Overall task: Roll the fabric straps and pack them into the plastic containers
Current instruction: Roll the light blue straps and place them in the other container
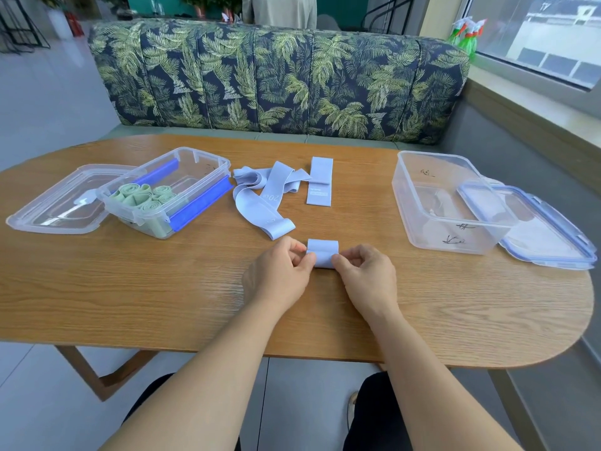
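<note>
A light blue fabric strap (323,254), partly rolled, lies on the wooden table (162,294) between my hands. My left hand (279,275) pinches its left end and my right hand (364,271) pinches its right end. Behind it lies a loose pile of blue straps (266,193) and one flat folded blue strap (320,180). The left plastic container (169,190), with blue clips, holds several rolled green straps (143,196). On the right stands a clear container (448,203) holding no straps.
A clear lid (58,206) lies left of the green-strap container. Another lid with a blue rim (536,229) leans against the right container. A leaf-patterned sofa (276,76) runs behind the table. A window sill is at the right.
</note>
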Demonstrator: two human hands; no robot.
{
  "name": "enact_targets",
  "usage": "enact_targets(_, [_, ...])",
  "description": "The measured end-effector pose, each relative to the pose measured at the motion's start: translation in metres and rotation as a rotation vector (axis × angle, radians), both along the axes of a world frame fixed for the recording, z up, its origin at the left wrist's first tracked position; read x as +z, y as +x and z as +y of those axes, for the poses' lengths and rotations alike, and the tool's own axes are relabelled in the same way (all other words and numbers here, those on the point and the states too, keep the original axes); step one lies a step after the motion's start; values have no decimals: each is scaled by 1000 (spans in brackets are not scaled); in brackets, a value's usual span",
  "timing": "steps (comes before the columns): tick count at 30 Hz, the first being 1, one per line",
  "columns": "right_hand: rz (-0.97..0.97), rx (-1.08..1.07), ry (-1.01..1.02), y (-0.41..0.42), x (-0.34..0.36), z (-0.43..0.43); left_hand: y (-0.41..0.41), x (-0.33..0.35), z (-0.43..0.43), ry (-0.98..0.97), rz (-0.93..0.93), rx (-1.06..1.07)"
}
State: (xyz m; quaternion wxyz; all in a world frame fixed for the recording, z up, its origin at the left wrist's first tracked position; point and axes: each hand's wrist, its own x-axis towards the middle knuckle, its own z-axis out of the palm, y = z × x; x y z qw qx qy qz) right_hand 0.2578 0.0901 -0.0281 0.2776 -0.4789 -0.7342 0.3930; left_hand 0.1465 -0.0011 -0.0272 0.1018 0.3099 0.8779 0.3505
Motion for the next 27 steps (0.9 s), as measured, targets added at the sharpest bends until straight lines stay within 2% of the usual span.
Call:
enact_targets(8, [-8,-17,-31,-8,-2,7,-9,-6,3,97,-121,-1])
enact_targets(23, [24,-4,-123,-14,-3,14,-14,-1,18,-21,-167,98])
enact_targets(27, [43,-18,-196,-17,1,18,-15,-5,15,71,-200,90])
